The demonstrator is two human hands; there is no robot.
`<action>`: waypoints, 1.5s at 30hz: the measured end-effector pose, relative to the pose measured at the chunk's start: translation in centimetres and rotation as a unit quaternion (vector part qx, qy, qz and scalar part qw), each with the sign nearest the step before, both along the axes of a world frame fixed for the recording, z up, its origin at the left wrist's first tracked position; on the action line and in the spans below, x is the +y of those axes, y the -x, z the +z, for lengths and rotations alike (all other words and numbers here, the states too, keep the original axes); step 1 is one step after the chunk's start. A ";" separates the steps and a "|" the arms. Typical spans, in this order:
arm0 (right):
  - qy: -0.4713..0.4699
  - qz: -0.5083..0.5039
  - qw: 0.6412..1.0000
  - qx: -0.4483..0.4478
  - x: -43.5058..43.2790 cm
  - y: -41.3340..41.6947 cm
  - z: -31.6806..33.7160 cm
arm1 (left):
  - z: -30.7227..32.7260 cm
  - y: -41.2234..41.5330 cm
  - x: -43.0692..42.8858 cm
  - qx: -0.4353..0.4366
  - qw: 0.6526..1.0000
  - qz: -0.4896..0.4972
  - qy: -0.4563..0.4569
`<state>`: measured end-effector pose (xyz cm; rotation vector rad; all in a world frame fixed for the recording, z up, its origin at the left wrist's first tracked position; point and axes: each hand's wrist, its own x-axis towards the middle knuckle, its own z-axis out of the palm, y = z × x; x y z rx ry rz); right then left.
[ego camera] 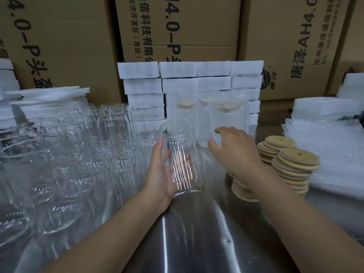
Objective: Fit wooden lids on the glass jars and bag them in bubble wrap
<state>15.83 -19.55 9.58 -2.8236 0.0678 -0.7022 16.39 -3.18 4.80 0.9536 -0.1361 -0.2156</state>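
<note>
My left hand (162, 174) grips a clear ribbed glass jar (180, 154) above the middle of the metal table, mouth tilted up and away, with no lid on it. My right hand (234, 148) hovers open to the jar's right, fingers spread and holding nothing. Just right of that hand stand stacks of round wooden lids (293, 164) with a small hole in each. Behind the hands, several jars wrapped in bubble wrap (208, 117) stand upright with lids on.
Several bare glass jars (82, 146) crowd the left of the steel table (197, 233). White foam blocks (189, 81) are stacked at the back before cardboard boxes. Bubble wrap sheets (331, 154) lie at the right, beyond the lids.
</note>
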 end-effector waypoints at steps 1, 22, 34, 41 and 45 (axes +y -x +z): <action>0.033 -0.024 0.998 0.044 -0.4 -0.1 -0.1 | 0.0 0.1 0.1 0.000 1.000 -0.007 -0.002; 0.031 -0.065 0.991 0.114 -1.6 -0.9 -0.6 | 0.4 0.5 0.1 -0.031 0.990 0.125 -0.065; -0.465 0.217 0.816 -0.267 0.9 1.1 0.6 | 0.0 1.5 -0.2 -0.250 0.910 0.233 -0.235; -0.550 0.260 0.760 -0.230 1.9 0.9 0.5 | -0.6 1.1 -0.6 -0.291 0.886 0.216 -0.288; -0.525 0.286 0.779 -0.189 2.2 1.0 0.2 | -0.7 1.0 -0.7 -0.297 0.884 0.211 -0.291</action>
